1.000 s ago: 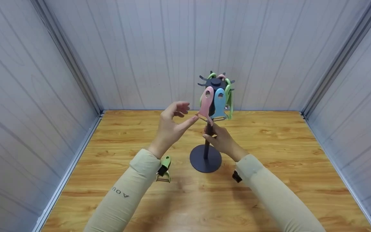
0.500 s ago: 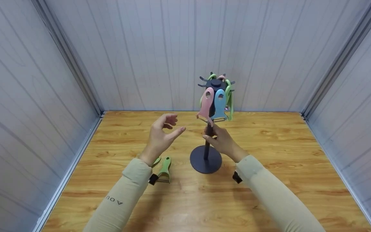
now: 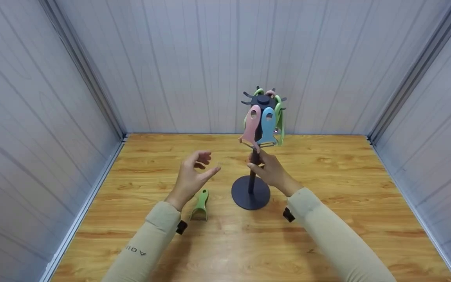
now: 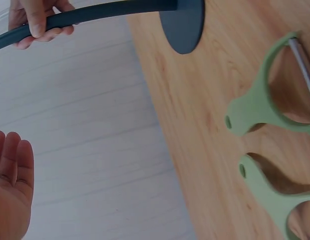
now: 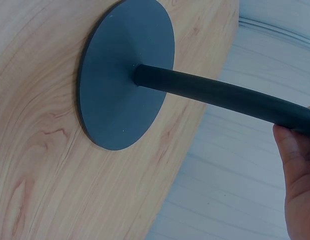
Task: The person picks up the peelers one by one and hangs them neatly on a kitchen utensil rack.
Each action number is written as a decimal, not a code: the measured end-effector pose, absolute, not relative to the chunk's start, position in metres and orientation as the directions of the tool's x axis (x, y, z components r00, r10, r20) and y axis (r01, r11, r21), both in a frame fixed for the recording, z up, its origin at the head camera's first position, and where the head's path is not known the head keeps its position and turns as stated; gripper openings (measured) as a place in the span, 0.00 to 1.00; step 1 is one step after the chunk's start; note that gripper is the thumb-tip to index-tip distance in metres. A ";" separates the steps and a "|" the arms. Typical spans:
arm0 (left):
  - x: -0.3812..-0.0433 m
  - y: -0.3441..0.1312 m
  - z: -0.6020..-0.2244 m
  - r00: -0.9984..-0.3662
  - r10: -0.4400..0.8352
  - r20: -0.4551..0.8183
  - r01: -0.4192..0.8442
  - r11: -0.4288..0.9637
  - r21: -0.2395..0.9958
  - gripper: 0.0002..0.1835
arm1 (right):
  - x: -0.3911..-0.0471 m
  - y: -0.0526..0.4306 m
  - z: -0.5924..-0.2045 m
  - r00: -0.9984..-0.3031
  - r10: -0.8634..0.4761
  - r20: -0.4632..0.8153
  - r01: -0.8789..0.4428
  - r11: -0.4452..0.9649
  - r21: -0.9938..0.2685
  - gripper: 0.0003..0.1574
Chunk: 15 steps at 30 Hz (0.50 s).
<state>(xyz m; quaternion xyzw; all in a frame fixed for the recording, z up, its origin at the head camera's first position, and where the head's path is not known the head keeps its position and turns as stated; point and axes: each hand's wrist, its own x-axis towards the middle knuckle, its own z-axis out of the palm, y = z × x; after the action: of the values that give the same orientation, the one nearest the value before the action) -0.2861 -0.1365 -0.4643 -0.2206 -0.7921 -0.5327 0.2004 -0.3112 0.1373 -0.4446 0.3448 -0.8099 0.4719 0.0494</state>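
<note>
My right hand [image 3: 270, 170] grips the upright post of a dark hook stand [image 3: 252, 181], below the peelers hanging from it. A pink peeler [image 3: 251, 127] and a blue peeler [image 3: 267, 127] hang at the front, with green ones [image 3: 280, 125] on the right side and a bit of pink behind. My left hand [image 3: 192, 176] is in the air left of the stand, fingers loosely bent, holding nothing. Under its wrist a green peeler [image 3: 201, 206] lies on the table. In the left wrist view two green peelers show, an upper one [image 4: 255, 107] and a lower one [image 4: 267, 192].
The stand's round base [image 5: 119, 110] sits flat on the wooden table [image 3: 327, 219]. Bare hooks [image 3: 246, 98] stick out at the stand's upper left. Pale panel walls [image 3: 170, 66] close off the back and both sides.
My left hand has drawn away from the pink peeler, moving left and toward me. The right hand keeps its grip on the post, and the stand has stayed in place.
</note>
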 end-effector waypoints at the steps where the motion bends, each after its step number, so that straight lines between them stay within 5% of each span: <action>1: -0.286 -0.138 -0.467 -0.825 0.138 0.549 0.560 0.340 0.756 0.23 | -0.311 0.137 -0.444 -0.759 -0.512 0.402 -0.603 0.317 -0.732 0.11; 15: -0.277 -0.154 -0.497 -0.882 0.148 0.446 0.467 0.386 0.796 0.26 | -0.313 0.138 -0.447 -0.739 -0.523 0.425 -0.625 0.293 -0.724 0.12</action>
<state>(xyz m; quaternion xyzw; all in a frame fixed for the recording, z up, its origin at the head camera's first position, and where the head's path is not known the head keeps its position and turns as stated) -0.2775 -0.1537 -0.4972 -0.1881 -0.8182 -0.5214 0.1530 -0.3132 0.1377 -0.4470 0.3576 -0.8024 0.4748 0.0535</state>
